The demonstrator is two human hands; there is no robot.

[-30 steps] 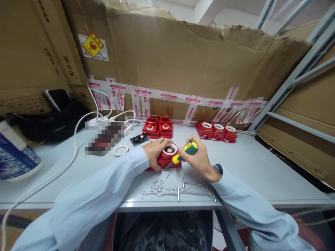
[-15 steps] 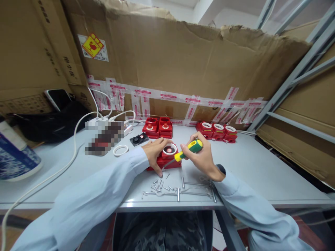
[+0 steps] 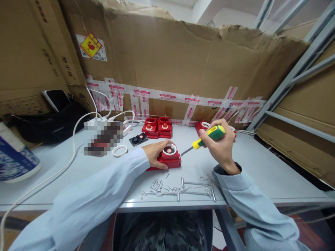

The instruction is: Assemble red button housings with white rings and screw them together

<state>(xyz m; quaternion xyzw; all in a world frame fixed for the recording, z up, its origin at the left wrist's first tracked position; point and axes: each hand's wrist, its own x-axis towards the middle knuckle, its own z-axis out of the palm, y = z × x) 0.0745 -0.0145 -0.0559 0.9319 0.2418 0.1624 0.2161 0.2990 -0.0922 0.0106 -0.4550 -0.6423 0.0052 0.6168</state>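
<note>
My left hand (image 3: 156, 153) grips a red housing (image 3: 171, 161) from its left side, thumb along the front. A white ring (image 3: 169, 150) with a dark centre sits on top of the housing. In my right hand (image 3: 222, 146) is a screwdriver (image 3: 210, 136) with a yellow and green handle. Its tip points down-left and is at the housing's right edge; whether it touches cannot be made out. Several loose screws (image 3: 157, 184) lie in front of the housing. Metal T-shaped rods (image 3: 193, 183) with tangled thin strands lie to their right, near the table's front edge.
Red housings (image 3: 157, 128) stand at the back, and more (image 3: 201, 126) are partly hidden behind my right hand. A loose white ring (image 3: 120, 151) and a black part (image 3: 138, 139) lie left of centre. White cables (image 3: 74, 139) cross the left side. Cardboard (image 3: 183, 62) walls the back.
My right hand has carried the screwdriver right and slightly up, its tip moving from the housing's front-left area to its right edge. My left thumb has shifted slightly right and up.
</note>
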